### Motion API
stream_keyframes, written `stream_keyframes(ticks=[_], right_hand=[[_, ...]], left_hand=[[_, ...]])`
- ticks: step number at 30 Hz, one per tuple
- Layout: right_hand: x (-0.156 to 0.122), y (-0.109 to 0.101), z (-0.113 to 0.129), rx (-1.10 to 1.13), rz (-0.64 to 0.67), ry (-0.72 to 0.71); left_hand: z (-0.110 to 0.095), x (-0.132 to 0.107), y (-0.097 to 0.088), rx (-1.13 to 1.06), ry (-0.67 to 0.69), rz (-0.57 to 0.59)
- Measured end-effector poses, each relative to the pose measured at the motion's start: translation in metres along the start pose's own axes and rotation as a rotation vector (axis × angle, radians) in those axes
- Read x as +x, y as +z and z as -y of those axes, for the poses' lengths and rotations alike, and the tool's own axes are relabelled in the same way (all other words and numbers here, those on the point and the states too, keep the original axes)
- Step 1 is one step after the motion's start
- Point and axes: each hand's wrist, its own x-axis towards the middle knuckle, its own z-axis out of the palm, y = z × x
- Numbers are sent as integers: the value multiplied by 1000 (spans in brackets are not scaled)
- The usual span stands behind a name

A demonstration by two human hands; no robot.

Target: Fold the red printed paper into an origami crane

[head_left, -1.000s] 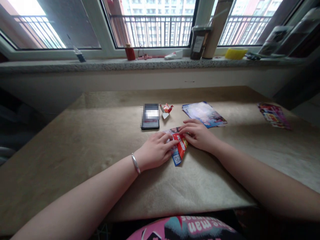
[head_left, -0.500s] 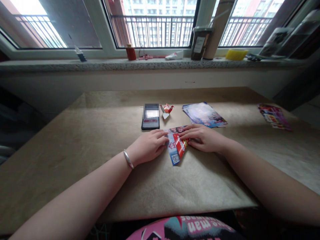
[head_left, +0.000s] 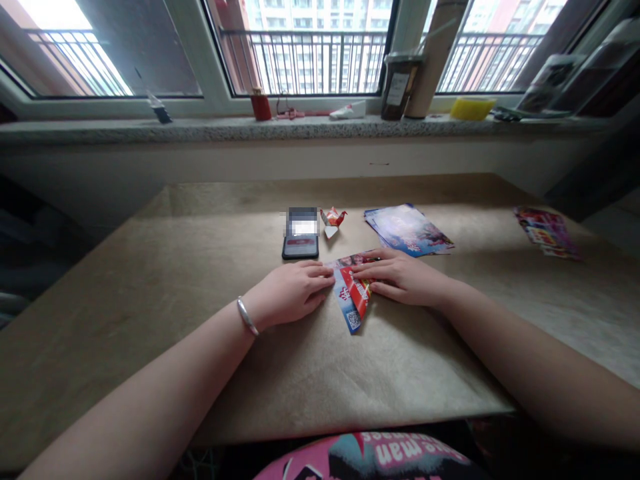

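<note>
Left hand point(head_left: 293, 291) and right hand point(head_left: 406, 277) press outstretched fingers flat on the folded paper point(head_left: 353, 301), apparently pinning its crease to the counter point(head_left: 150, 300).

We sit in a home: a cluttered stone windowsill point(head_left: 200, 130), a balcony railing point(head_left: 305, 60), apartment blocks point(head_left: 320, 20) outside.

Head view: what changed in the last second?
The left hand slid left off the folded paper; its fingertips now lie at the paper's left edge, baring more of it. The right hand stays pressed on the paper's right side. Paper, phone, crane and sheets have not moved.
</note>
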Motion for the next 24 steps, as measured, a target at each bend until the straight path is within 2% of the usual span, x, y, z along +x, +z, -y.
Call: stream_keyframes(ticks=[5,11,24], right_hand=[[2,3,0,-8,1,-6],[5,8,-1,-35,46,9],[13,14,-4,-96,40,1]], left_hand=[[-3,1,1,12,-70,-8],[0,1,-1,9,-55,21],[-1,3,-4,12,-50,29]])
